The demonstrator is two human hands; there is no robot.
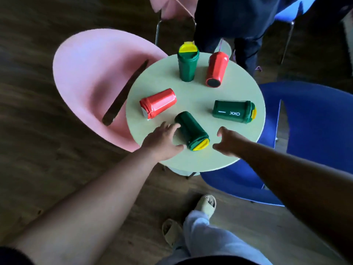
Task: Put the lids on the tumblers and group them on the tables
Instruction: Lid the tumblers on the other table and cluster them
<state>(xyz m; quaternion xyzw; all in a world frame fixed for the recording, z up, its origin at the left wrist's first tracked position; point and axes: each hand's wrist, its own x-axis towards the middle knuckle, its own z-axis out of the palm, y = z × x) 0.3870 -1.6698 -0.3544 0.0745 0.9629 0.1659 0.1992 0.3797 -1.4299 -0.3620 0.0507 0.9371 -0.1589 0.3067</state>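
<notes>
Several tumblers are spread over a small round pale-green table [194, 161]. A green tumbler with a yellow lid [192, 131] lies on its side at the near edge. My left hand [162, 141] is spread just left of it, fingertips at its base and thumb near its lid. My right hand [228, 141] hovers to its right, fingers loosely curled, holding nothing. Another lidded green tumbler [234, 111] lies at the right and a third [188, 63] stands upright at the back. One red tumbler [158, 104] lies at the left, another [216, 69] lies at the back right.
A pink chair [91, 77] stands left of the table, a blue chair [309, 134] to the right. A person in dark clothes [233, 20] stands behind the table. My feet in sandals [207, 203] are on the wooden floor below.
</notes>
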